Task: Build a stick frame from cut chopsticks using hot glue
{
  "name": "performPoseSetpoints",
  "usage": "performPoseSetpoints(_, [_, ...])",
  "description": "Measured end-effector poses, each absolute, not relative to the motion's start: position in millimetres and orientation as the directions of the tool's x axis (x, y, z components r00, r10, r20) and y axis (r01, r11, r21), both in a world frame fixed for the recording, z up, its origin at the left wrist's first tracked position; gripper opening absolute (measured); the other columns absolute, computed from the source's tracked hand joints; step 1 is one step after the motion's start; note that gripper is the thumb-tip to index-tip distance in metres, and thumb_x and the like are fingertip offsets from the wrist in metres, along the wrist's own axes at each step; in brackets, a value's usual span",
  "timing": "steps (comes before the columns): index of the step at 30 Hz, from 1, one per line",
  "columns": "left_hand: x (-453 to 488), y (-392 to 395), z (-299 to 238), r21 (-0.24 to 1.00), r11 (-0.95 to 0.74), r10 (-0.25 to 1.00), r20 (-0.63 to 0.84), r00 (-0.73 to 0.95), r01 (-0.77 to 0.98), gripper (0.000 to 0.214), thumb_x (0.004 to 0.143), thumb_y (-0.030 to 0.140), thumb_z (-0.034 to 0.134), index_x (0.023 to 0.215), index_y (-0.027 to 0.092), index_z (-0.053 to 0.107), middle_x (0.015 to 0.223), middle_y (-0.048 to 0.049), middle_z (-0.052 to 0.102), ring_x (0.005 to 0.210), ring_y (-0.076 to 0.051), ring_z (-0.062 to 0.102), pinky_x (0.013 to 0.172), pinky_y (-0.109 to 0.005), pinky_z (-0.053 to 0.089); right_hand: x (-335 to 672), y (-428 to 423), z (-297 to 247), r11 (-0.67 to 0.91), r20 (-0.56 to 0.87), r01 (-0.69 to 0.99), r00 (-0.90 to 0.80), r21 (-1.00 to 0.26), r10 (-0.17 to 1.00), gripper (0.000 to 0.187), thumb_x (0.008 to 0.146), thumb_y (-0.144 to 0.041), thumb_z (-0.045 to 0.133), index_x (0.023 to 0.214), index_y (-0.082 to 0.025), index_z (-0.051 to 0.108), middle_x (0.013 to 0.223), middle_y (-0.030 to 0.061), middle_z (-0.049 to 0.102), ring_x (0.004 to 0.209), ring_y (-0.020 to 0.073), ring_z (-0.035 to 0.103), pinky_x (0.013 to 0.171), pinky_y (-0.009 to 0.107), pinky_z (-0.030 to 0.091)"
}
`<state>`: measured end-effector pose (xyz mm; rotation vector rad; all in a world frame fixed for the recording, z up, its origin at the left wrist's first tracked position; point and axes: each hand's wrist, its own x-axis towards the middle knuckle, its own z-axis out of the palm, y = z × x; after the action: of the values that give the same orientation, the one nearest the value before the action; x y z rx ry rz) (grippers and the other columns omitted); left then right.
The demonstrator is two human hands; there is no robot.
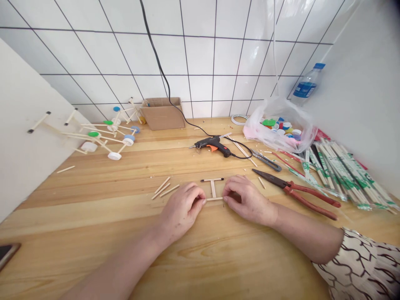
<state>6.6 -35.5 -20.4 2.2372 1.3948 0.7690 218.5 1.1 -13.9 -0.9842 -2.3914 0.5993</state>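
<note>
A small frame of wooden sticks [213, 188] lies on the table in an I shape. Its far crosspiece has black ends, and its near crosspiece is a plain wooden stick [214, 199]. My left hand [186, 205] pinches the left end of that near stick between thumb and fingers. At its right end, my right hand [248, 201] pinches the same stick. Left of my left hand lie several loose cut sticks [161, 187]. Pliers with red handles [293, 189] rest to the right of my right hand, beside one short stick [261, 182].
A black glue gun [215, 144] with a cord lies behind the frame, near a utility knife [267, 160]. Stick models with bottle-cap wheels [106, 133] stand at left, by a cardboard box [163, 113]. At right are a bag of caps [281, 127], wrapped chopsticks [350, 173] and a bottle [308, 85].
</note>
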Motion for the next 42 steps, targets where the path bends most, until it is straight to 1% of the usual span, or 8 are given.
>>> performPoseSetpoints(42, [7.2,-36.3,-18.8,0.592,-0.41,0.912,0.241,0.333,0.694,0.009,0.085,0.017,0.048,0.079,0.02,0.054,0.08,-0.0022,0.059,0.076,-0.017,0.056,0.07,-0.031,0.045,218.8,0.8,-12.6,0.644,0.265,0.523,-0.624,-0.558,0.735,0.012,0.075,-0.006,0.055,0.073,-0.019,0.056,0.076,0.0023,0.059,0.077,0.0176,0.054,0.074,0.032,0.038])
